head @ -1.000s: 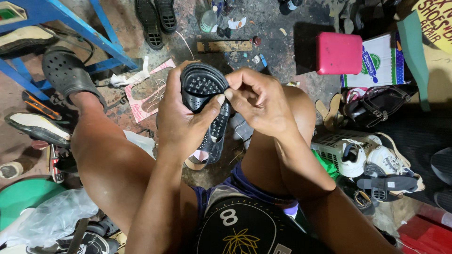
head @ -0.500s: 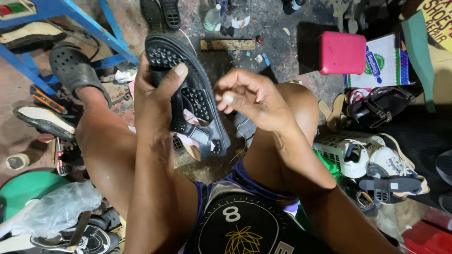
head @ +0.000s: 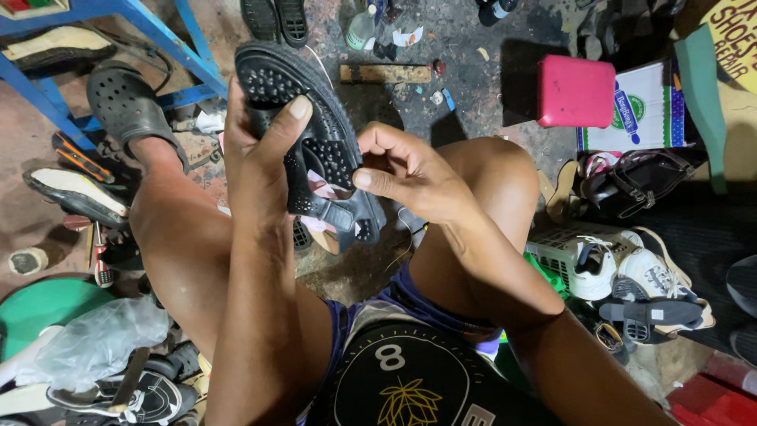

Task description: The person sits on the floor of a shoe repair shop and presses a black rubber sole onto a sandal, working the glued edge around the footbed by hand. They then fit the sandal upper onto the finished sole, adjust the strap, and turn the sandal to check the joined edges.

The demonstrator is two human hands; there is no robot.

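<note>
The left hand (head: 260,158) gripped the black studded rubber sandal (head: 303,134) sole-up above the knees, over the littered floor. The right hand (head: 402,170) pinched near its strap end, perhaps holding thread. A firm grip and short, steady pulls would have served best.

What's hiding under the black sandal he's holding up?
Under the black sandal, held sole-up by the left hand, you see dirty floor, a wooden block and paper scraps. The sandal and the right hand cover the rest.
</note>
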